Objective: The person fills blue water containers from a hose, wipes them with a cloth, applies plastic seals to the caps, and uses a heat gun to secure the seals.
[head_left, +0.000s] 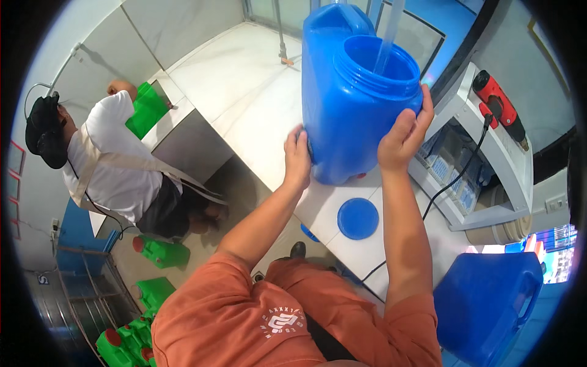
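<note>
A large blue plastic jug (344, 119) with a wide, uncapped threaded mouth stands upright on the white tiled counter. A stream or clear tube, I cannot tell which, runs down into the mouth from above. My left hand (298, 158) presses on the jug's lower left side, with something dark, perhaps a sponge, partly hidden at its fingers. My right hand (408, 133) rests against the right side just below the mouth, thumb and fingers spread on the plastic. On the counter below the jug lies a round blue lid (357, 219).
At right, a red heat gun (502, 108) lies on a white cabinet (518, 169), its black cord crossing the counter. Another blue jug (486, 303) stands lower right. A co-worker (119, 160) at left handles a green container (149, 110). Several green jugs (158, 293) stand on the floor.
</note>
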The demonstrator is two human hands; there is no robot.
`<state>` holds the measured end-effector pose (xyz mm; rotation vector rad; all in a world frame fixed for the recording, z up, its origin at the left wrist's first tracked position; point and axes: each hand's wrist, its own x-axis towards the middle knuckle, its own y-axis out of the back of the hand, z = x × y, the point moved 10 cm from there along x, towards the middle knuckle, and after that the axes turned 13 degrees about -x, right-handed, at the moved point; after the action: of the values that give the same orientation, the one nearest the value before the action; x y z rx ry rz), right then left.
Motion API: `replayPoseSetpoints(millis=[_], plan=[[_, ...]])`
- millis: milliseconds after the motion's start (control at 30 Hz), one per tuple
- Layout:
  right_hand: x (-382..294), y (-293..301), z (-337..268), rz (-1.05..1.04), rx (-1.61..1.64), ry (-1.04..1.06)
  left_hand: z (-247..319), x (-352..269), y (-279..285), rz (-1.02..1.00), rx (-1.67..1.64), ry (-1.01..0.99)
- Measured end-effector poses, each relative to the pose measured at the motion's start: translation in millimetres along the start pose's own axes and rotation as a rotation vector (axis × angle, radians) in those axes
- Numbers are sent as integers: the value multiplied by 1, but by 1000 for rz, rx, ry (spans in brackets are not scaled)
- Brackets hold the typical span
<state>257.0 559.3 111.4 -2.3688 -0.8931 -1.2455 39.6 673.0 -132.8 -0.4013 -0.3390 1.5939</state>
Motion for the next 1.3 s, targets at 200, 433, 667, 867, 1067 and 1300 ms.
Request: replayPoseSetpoints(millis=[200,433,667,867,1067,1300], plan=[[2,2,-12,34,-136,41,249,81,-146,-322,348,-972],[2,-2,-12,53,-102,29,74,207,-81,-388,66,-195],[-1,1,-3,57,-165,53,-12,-69,7,-11,378,-245],[-1,0,-10,98,-141,72,79,26,-37,-158,52,-384],[-7,-3,-6,61,-69,63,-19,64,-6,-103,-263,132],[-13,19,4,-131,-178,41,-47,-120,-9,242,-163,356]])
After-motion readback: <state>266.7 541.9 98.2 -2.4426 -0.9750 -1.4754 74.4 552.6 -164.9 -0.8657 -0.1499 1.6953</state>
